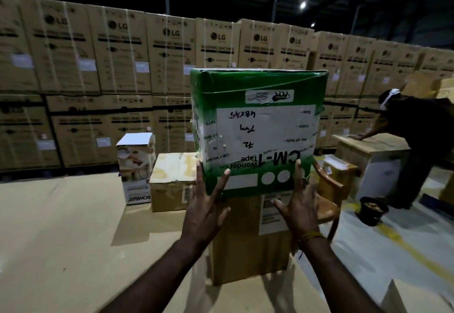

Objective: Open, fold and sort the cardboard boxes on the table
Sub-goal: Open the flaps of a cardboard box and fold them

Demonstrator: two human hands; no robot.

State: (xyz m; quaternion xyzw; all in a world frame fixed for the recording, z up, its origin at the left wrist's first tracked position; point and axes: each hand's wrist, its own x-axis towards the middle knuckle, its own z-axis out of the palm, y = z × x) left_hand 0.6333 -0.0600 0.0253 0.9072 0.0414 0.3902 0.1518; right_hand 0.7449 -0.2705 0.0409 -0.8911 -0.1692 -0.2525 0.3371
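up close, the left hand (205,210) lies flat with straight, spread fingers against the lower left corner of the green box (258,128), fingertips reaching up its near face and left edge, palm pressed but nothing curled round it. the right hand (298,204) matches it at the lower right, fingers straight and fanned, thumb stuck out toward nine o'clock, a yellow thread band at the wrist; it presses the box's face rather than clasps it. the green box stands upside down, its white label and "cm-1 wonder tape" print inverted, and it sits on top of a plain brown carton (248,251) that stands on the cardboard-covered table (61,239) at six o'clock from it. at nine o'clock from the green box a low brown box (169,182) rests on the table, and just beside that, further toward nine, a tall white printed box (136,167) stands upright. at three o'clock a wooden chair (329,190) shows past the right hand, with a dark pot (373,210) on the floor near it. further toward three, another person (407,135) leans over a separate table. behind everything, from nine round to three, runs a wall of stacked lg cartons (118,49).
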